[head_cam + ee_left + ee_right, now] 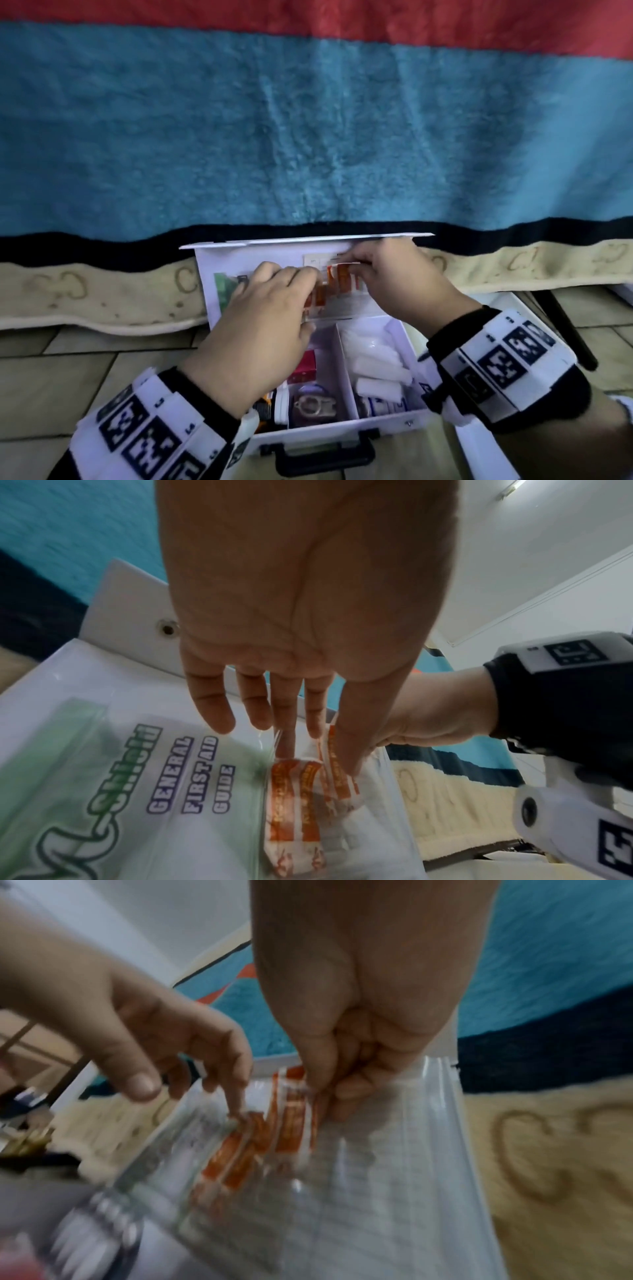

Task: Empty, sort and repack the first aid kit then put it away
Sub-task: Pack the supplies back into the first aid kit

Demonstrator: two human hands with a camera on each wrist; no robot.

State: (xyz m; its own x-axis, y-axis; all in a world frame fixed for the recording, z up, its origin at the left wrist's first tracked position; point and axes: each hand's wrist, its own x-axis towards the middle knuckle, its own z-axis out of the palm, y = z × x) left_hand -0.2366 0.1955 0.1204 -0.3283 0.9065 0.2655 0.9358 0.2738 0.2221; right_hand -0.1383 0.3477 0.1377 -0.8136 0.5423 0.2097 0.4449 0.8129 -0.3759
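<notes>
**Both hands at plaster strips in open first aid kit lid**

Head view: white first aid kit (376,430) sits open on the tiled floor (68,370), lower centre of frame, lid (212,274) upright against the cream bed edge (102,294). Blue blanket (308,137) fills the upper frame. Left hand (260,315) covers the left of the lid, fingers bent down onto orange-and-white plaster strips (337,284). Right hand (397,281) pinches the strips' top edge just under the lid rim. Free floor left of the kit; right side crowded by a dark bar and white objects, cut off at frame edge. Tray below holds white rolls (376,359), a red box (303,365), a white-capped bottle (279,407); left part hidden by the left wrist. Black handle (325,452) at bottom centre.

Left wrist view: left hand (291,615) fingers nearly straight, tips on the plaster strips (298,799), which lie under a clear sleeve beside the "GENERAL FIRST AID GUIDE" leaflet (188,772), lower left. Whether it grips them, cannot tell. Right hand (428,718) mid right, fingertips hidden.

Right wrist view: blurred. Right hand (359,1042) fingers curled, pinching the strips (291,1118) at centre. Left hand (154,1042) at left, one fingertip on the strips. Lower left smeared, unreadable.
</notes>
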